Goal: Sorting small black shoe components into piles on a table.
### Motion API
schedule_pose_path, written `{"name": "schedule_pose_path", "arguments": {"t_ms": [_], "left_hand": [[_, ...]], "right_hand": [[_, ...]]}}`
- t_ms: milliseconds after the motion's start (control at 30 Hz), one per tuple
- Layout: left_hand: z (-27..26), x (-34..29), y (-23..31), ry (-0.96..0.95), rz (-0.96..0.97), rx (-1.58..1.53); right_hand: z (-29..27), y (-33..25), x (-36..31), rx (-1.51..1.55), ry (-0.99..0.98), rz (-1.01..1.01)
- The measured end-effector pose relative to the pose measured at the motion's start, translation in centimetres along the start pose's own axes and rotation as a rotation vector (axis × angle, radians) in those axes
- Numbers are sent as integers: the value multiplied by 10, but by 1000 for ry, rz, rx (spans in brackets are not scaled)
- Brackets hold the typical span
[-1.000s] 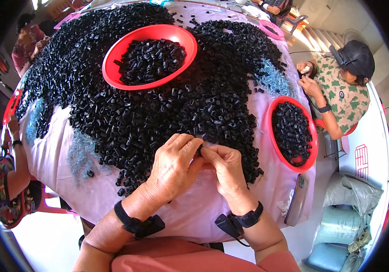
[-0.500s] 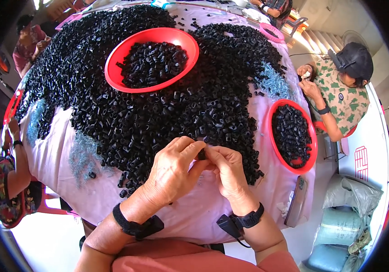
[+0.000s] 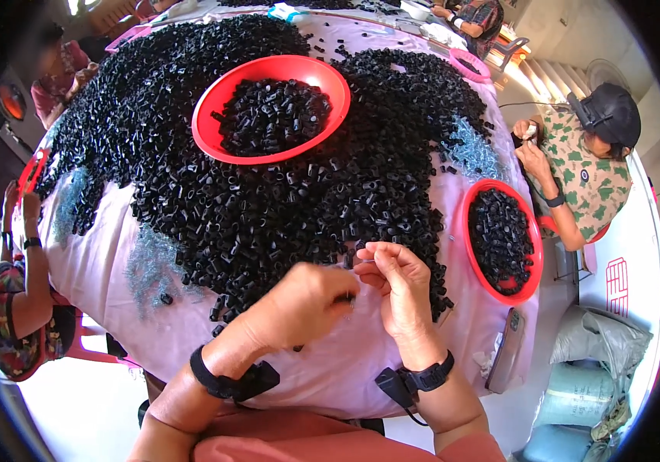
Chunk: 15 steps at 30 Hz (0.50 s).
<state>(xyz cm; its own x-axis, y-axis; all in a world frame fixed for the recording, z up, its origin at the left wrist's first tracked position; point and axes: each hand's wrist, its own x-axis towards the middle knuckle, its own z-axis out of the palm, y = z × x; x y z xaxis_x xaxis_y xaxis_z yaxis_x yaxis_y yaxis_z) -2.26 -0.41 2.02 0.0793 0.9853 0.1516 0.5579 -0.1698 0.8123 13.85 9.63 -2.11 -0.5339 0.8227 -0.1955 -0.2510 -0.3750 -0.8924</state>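
Just in front of a big heap of small black plastic pieces (image 3: 307,200), my two hands are slightly apart. My left hand (image 3: 299,304), smeared by motion, is closed around a small black plastic piece (image 3: 343,298) that shows dark at its fingertips. To its right, my right hand (image 3: 401,289) has thumb and forefinger pinched together, the palm side turned toward the left hand. Whatever lies in that pinch is too small to make out. Some black pieces of the heap lie right beyond the right fingertips.
A red bowl (image 3: 337,85) of black pieces stands on the heap; a red basket (image 3: 538,254) of them is at right. Clear bluish bits (image 3: 153,266) lie in piles on the pink cloth (image 3: 103,269). A phone (image 3: 505,350) lies near the right edge. Co-workers (image 3: 584,165) sit around.
My hands, close together before, have moved apart. The left hand has turned and dropped toward me with the black piece; the right has shifted slightly right. The whole view has shifted a little.
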Motion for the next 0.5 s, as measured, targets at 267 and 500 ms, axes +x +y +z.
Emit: {"name": "schedule_pose_path", "arguments": {"t_ms": [267,500], "left_hand": [[-18,8,9,622,82,156],[-8,5,5,483,-7,95]], "right_hand": [[-1,3,0,53,-13,-16],[3,-6,2,-49,34,-76]]}}
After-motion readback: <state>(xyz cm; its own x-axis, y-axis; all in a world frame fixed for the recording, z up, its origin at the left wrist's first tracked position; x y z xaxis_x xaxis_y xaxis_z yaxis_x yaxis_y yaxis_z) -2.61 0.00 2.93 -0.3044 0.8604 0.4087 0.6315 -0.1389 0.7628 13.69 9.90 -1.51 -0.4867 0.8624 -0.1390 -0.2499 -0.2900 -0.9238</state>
